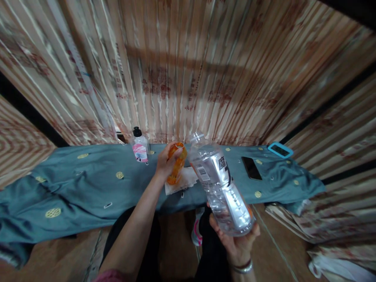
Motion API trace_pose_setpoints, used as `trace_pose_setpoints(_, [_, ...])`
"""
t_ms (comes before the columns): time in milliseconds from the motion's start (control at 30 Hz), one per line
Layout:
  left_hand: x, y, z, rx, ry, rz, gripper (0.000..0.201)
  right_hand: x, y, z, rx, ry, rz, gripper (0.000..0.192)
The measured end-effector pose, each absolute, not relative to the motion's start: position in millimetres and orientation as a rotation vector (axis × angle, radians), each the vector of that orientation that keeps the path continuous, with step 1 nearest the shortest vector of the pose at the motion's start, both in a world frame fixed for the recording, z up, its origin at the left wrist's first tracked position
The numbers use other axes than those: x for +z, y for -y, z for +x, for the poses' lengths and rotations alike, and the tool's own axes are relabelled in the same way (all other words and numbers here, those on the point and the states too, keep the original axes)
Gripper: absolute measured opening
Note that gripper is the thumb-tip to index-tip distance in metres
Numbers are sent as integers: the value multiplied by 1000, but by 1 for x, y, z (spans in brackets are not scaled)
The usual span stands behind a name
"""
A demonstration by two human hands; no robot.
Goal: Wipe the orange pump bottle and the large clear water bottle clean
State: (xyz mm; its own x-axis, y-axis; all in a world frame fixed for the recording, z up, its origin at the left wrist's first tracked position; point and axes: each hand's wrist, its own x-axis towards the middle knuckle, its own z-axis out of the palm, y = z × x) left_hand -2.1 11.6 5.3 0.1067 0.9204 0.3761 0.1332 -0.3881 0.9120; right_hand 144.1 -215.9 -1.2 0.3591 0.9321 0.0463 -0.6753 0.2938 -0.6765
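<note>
Orange plastic first: a translucent orange cup [178, 169] sits just below the centre of the frame, over a crumpled white tissue [189, 179], and the left hand [165, 161] has it, fingers curled around the side, thumb pressed near the rim!

Over to the lower right, and the right hand [240, 243] grips the base of a large clear plastic bottle [221, 184], silver label, barcode showing, fingers wrapped about the bottom. It leans, neck pointing up and left, no cap visible on the mouth, close beside the cup; whether they touch, I can't tell. Nor can I make out how much liquid it holds.

Here's the danger, as I judge it: gripped so low, that bottle could swing or slip, and its neck could knock the cup over. Any liquid inside could spill onto the teal patterned cloth [96, 172], perhaps reaching the black smartphone [252, 168] at right. Squeeze the thin wall too hard and it may buckle.

Away at centre left, a black-capped bottle with a pink label [140, 152] stands well apart from both hands.
</note>
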Motion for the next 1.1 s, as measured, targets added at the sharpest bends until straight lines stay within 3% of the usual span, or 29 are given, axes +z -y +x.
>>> trace_pose_setpoints(133, [4,-12,-2,1367,-1041,1671,41,-3,208,142,1388,436,-438,62])
trace_pose_setpoints(267, [5,-12,-3,1346,-1033,1682,47,0,197,136,1600,426,-97,57])
trace_pose_setpoints(633, [4,-13,-3,1360,-1036,1717,46,-23,172,122,1679,465,20,27])
trace_pose_setpoints(967, [8,-15,0,1354,-1068,1791,51,-20,191,141,1549,367,-265,74])
trace_pose_setpoints(1100, [10,-15,2,1327,-1061,1818,49,-27,201,159,1462,367,-415,63])
